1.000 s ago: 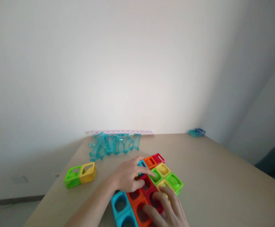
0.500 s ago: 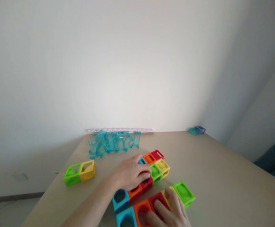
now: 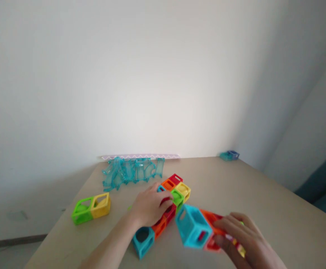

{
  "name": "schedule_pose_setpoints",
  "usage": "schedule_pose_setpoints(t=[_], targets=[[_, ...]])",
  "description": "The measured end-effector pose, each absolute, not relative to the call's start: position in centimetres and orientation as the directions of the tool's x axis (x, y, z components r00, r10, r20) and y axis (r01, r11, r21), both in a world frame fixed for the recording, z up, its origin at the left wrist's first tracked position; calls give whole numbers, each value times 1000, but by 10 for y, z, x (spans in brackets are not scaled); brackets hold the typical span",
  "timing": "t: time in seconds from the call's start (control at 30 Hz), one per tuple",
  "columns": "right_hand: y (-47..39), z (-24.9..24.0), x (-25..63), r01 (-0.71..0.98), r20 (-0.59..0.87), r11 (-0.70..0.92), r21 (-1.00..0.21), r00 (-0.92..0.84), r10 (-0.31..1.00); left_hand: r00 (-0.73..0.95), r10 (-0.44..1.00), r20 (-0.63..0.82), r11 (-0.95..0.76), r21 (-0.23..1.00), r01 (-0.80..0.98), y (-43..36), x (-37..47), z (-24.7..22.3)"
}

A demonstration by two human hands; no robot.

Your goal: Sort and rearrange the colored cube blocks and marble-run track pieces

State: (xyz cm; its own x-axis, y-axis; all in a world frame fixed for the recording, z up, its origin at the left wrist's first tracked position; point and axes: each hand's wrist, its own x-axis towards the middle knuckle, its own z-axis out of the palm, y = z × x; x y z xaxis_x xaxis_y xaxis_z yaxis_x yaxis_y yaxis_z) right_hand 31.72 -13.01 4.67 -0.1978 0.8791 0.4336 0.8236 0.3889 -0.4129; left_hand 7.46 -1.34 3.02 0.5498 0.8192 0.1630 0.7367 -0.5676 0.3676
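Bent over a cluster of hollow plastic cube blocks (image 3: 176, 195) on the table, my left hand (image 3: 151, 203) has its fingers curled round the red and blue ones. That cluster runs from a blue cube (image 3: 143, 240) at the near end through orange, red, green and yellow to a red cube at the far end. In my right hand (image 3: 242, 235) is a row of joined cube blocks (image 3: 195, 226), with a blue cube at its left end, then orange and red. The row is tilted and partly blurred; yellow and green bits show between my fingers, which hide the rest.
A joined green and yellow block pair (image 3: 91, 208) lies at the left edge of the table (image 3: 249, 198). Clear blue track pieces (image 3: 134, 172) lie at the back before a patterned strip (image 3: 140, 157). Blue and purple pieces (image 3: 230, 155) sit at the back right, near the wall.
My right hand has lifted its row of blocks off the table, moved it right and turned it, away from the cluster. My left hand stays on the cluster.
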Motion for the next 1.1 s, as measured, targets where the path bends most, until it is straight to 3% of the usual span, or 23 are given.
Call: schedule_pose_setpoints(t=[0.1, 0.17, 0.23, 0.33, 0.47, 0.67, 0.77, 0.87, 1.1], targets=[[-116, 72, 323, 545, 102, 68, -836, 33, 994, 497, 851, 169, -521, 387, 761, -15, 76, 28], [-102, 81, 324, 203, -121, -126, -971, 39, 992, 462, 872, 162, -485, 405, 775, -16, 77, 26], [-88, 80, 321, -107, -334, -334, -937, -17, 942, 422, 896, 140, -439, 432, 788, -17, 77, 26], [-76, 63, 312, -312, -532, -577, -755, -222, 817, 388, 914, 121, -394, 497, 773, -20, 75, 25], [-79, 36, 300, -367, -574, -652, -663, -309, 758, 375, 913, 163, -387, 641, 663, -17, 69, 22], [-91, 31, 296, -201, -440, -439, -876, -40, 897, 369, 917, 148, -302, 863, 405, -3, 56, 17], [-97, 30, 298, -11, -360, -360, -933, 82, 929, 416, 904, 99, -301, 837, 456, -2, 50, 20], [-101, 24, 301, 108, -297, -300, -948, 36, 954, 434, 898, 69, -320, 781, 537, -3, 46, 23], [-99, 13, 309, 110, -314, -313, -943, 10, 949, 509, 858, 64, -351, 797, 491, -4, 46, 25]])
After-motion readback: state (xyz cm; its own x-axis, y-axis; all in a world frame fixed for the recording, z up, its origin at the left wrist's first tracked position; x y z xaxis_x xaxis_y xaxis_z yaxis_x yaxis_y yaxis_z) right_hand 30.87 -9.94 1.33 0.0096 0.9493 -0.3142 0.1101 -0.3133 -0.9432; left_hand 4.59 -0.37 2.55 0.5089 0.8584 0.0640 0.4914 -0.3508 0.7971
